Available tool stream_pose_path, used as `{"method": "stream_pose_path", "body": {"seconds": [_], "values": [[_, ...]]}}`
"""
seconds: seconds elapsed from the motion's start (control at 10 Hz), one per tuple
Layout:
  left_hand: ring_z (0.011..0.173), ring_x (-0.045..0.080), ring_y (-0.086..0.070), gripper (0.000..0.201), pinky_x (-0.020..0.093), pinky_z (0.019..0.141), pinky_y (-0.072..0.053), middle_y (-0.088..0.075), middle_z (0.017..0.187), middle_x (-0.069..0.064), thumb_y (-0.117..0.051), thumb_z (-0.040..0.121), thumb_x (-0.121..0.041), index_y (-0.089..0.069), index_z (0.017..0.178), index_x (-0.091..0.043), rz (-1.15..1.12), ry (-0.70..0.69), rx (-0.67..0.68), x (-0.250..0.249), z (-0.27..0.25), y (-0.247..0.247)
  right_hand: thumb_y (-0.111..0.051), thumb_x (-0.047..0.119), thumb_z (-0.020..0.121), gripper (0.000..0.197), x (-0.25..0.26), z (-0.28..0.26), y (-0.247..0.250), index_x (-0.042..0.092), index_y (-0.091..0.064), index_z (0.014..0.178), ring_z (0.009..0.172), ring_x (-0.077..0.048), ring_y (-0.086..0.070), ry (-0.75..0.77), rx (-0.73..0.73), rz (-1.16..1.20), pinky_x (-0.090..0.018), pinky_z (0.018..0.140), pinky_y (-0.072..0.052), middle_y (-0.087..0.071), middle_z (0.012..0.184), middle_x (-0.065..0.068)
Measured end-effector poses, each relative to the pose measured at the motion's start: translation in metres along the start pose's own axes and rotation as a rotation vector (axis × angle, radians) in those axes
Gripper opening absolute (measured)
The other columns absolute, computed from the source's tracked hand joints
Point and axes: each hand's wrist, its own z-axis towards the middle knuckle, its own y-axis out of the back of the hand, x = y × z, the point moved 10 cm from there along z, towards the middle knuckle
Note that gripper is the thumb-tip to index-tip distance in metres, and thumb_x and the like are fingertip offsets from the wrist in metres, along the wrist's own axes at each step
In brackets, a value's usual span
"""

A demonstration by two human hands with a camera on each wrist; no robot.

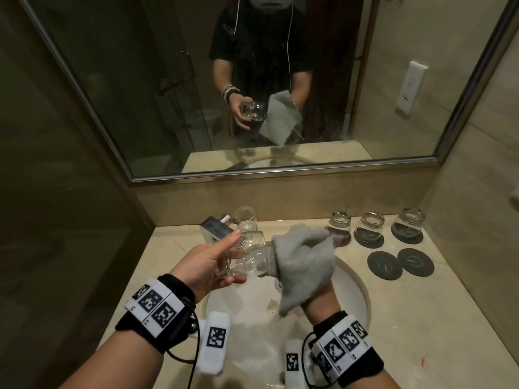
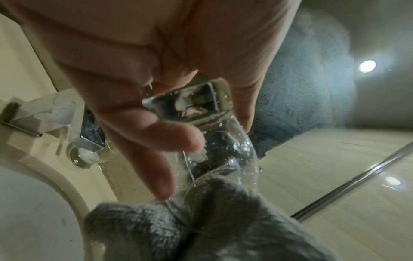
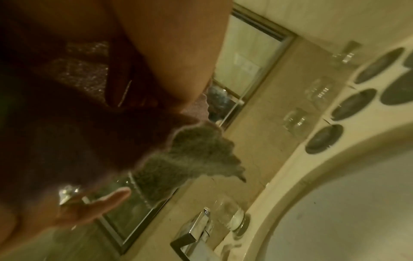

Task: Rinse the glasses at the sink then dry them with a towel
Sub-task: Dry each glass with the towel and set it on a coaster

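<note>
While drying is judged under way: the glass is gripped by the left hand.
Right hand: wrapped in the towel, clutching it.
Left: one glass by the tap.

We see the mirror above the table, a person in dark clothes reflected there. Right of the faucet, two bare dark coasters lie side by side. A wall socket shows in the reflection.
</note>
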Motion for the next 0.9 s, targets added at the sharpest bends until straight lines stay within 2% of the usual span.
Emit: {"method": "stream_pose_path", "body": {"seconds": [0.1,0.2,0.3,0.4,0.5,0.6,0.7,0.8,0.9], "values": [[0.066,0.031,-0.067,0.066,0.020,0.040,-0.045,-0.063,0.114,0.013,-0.073,0.067,-0.050,-0.065,0.114,-0.004,0.035,-0.012,0.000,-0.003,-0.001,-0.005,-0.064,0.019,0.079,0.019,0.017,0.008,-0.014,0.006,-0.070,0.090,0.088,-0.033,-0.067,0.173,-0.046,0.027,-0.033,0.085,-0.047,-0.068,0.088,-0.014],[0.061,0.026,-0.063,0.064,0.021,0.040,-0.044,-0.071,0.104,0.014,-0.072,0.068,-0.052,-0.069,0.107,-0.001,0.075,-0.060,0.046,-0.007,-0.002,-0.017,-0.048,0.009,0.085,0.029,0.052,-0.031,0.022,-0.003,-0.066,0.104,0.128,-0.016,-0.044,0.577,-0.434,0.125,-0.015,0.093,-0.037,-0.062,0.126,-0.007],[0.057,0.020,-0.063,0.068,0.027,0.047,-0.045,-0.074,0.081,0.008,-0.066,0.068,-0.071,-0.068,0.093,-0.008,0.371,-0.259,-0.054,-0.022,-0.003,-0.022,-0.070,0.034,0.072,0.032,0.044,-0.043,0.032,0.033,-0.064,0.103,0.124,0.025,-0.029,0.629,-0.474,0.375,0.006,0.075,-0.031,-0.035,0.132,0.046],[0.059,0.017,-0.059,0.058,0.031,0.059,-0.046,-0.064,0.071,0.001,-0.045,0.080,-0.071,-0.062,0.085,-0.015,0.638,-0.469,-0.168,-0.044,-0.012,-0.029,-0.062,0.026,0.086,0.028,0.040,-0.021,0.015,0.042,-0.050,0.107,0.102,0.026,-0.048,0.547,-0.209,0.752,0.004,0.085,-0.035,-0.054,0.116,0.025],[0.052,0.013,-0.057,0.067,0.029,0.056,-0.044,-0.065,0.075,0.000,-0.029,0.076,-0.078,-0.061,0.085,-0.019,0.682,-0.463,-0.115,-0.048,-0.011,-0.034,-0.052,0.038,0.089,0.024,0.041,-0.013,0.026,0.031,-0.050,0.111,0.107,0.027,-0.043,0.563,-0.274,0.650,0.004,0.093,-0.029,-0.054,0.117,0.015],[0.039,0.016,-0.052,0.076,0.021,0.040,-0.033,-0.061,0.069,0.003,-0.019,0.082,-0.081,-0.062,0.097,-0.020,0.635,-0.199,-0.045,-0.025,0.004,-0.024,-0.044,0.030,0.089,0.023,0.037,-0.031,0.026,0.018,-0.052,0.106,0.101,-0.004,-0.050,0.666,-0.495,0.283,-0.008,0.089,-0.042,-0.073,0.094,-0.002],[0.041,0.015,-0.040,0.060,0.022,0.044,-0.029,-0.050,0.071,0.006,-0.036,0.091,-0.070,-0.059,0.086,-0.015,0.488,-0.233,-0.038,-0.022,0.009,-0.024,-0.038,0.017,0.093,0.024,0.038,-0.018,0.030,0.018,-0.058,0.106,0.100,-0.012,-0.048,0.526,-0.806,-0.033,-0.023,0.083,-0.047,-0.075,0.082,-0.006],[0.052,0.013,-0.046,0.037,0.032,0.054,-0.040,-0.056,0.067,-0.006,-0.042,0.098,-0.048,-0.057,0.084,-0.018,0.686,-0.615,-0.117,-0.049,-0.007,-0.034,-0.075,0.039,0.069,0.041,-0.016,-0.009,0.038,0.022,-0.063,0.105,0.105,-0.013,-0.056,0.167,-0.711,0.317,-0.026,0.096,-0.045,-0.072,0.084,-0.011],[0.056,0.008,-0.052,0.025,0.026,0.054,-0.040,-0.059,0.070,-0.009,-0.043,0.099,-0.044,-0.058,0.091,-0.025,0.797,-0.715,-0.124,-0.056,-0.019,-0.041,-0.086,0.058,0.033,0.071,0.002,-0.007,0.007,0.025,-0.062,0.090,0.094,-0.016,-0.061,0.274,-0.336,0.595,-0.037,0.095,-0.050,-0.068,0.094,0.001]]}}
